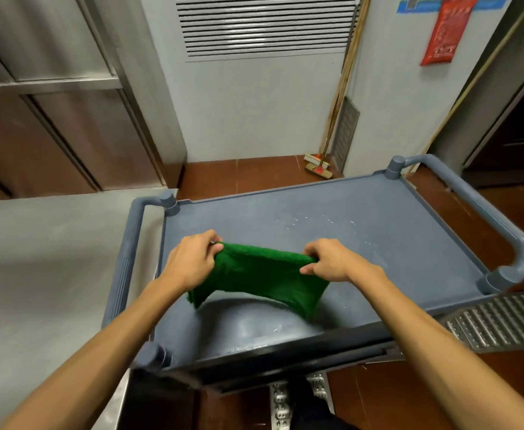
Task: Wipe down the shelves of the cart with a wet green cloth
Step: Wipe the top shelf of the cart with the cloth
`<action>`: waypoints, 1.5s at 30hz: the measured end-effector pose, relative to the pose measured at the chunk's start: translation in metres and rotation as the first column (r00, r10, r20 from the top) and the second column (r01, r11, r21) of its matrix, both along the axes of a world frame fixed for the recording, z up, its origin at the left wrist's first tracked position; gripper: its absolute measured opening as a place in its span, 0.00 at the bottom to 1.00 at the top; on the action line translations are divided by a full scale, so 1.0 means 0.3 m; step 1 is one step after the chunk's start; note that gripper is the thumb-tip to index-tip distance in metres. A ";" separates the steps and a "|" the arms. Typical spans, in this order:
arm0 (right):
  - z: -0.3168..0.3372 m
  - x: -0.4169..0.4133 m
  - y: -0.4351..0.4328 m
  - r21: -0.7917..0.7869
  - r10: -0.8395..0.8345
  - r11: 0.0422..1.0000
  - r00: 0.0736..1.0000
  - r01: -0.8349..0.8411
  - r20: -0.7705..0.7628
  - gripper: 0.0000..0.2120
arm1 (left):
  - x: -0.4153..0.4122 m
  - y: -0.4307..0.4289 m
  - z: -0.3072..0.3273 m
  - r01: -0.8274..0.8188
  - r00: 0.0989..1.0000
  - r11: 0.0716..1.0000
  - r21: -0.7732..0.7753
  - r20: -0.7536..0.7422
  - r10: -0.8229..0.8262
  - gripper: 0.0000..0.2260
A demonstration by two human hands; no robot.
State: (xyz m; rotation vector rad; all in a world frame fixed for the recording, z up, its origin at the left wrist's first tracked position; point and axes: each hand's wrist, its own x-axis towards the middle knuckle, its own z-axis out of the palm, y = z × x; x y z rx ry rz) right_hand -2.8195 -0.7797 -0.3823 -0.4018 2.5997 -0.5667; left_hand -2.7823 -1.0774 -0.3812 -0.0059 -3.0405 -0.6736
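A grey-blue plastic cart (378, 231) stands in front of me, its flat top shelf facing up. Over the near middle of that shelf hangs a green cloth (264, 280), stretched between both hands and folded along its upper edge. My left hand (192, 262) pinches the cloth's left top corner. My right hand (332, 262) pinches the right top corner. The cloth's lower edge droops toward the shelf. Small water drops (326, 223) glisten on the far right part of the shelf. The lower shelves are hidden under the top one.
A steel counter (43, 259) lies along the cart's left side. A perforated metal floor grate (503, 321) sits at the right. Brooms (319, 164) lean in the wall corner beyond the cart. Tubular handles (484, 209) frame both short ends of the cart.
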 end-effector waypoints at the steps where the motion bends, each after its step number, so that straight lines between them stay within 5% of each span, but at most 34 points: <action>1: 0.015 -0.039 0.017 -0.023 -0.025 0.999 1.000 0.025 0.003 0.12 | -0.038 0.014 0.011 -0.002 1.000 1.000 -0.002 -0.004 0.002 0.06; 5: 0.068 -0.200 0.085 -0.084 -0.082 0.993 0.997 0.082 0.001 0.17 | -0.194 0.070 0.063 0.010 0.999 1.000 -0.018 -0.032 -0.011 0.05; 17: 0.115 -0.670 0.273 -0.106 -0.102 0.990 0.993 0.095 -0.061 0.10 | -0.650 0.265 0.117 0.037 0.998 0.996 -0.080 -0.055 -0.042 0.05; 22: 0.072 -0.858 0.318 -0.064 -0.140 0.989 0.976 0.131 -0.167 0.10 | -0.827 0.306 0.083 0.068 0.997 0.995 -0.073 0.033 -0.065 0.09; 28: 0.009 -1.058 0.326 -0.016 -0.192 0.979 0.879 0.205 -0.436 0.07 | -1.030 0.374 0.045 0.058 0.987 0.951 -0.303 -0.129 -0.101 0.09; 35: -0.263 -1.051 0.375 -0.263 -0.298 0.938 0.910 0.224 -0.287 0.13 | -1.038 0.433 -0.197 0.224 0.966 0.837 -0.499 -0.003 -0.260 0.08; 40: -0.493 -0.945 0.388 -0.039 0.018 0.999 0.995 -0.022 -0.097 0.30 | -0.896 0.503 -0.464 0.230 0.956 0.841 -0.489 0.277 -0.101 0.13; 45: -0.537 -0.902 0.391 -0.116 -0.032 0.993 0.986 0.013 -0.166 0.27 | -0.787 0.505 -0.545 0.146 0.973 0.907 -0.395 0.224 -0.059 0.26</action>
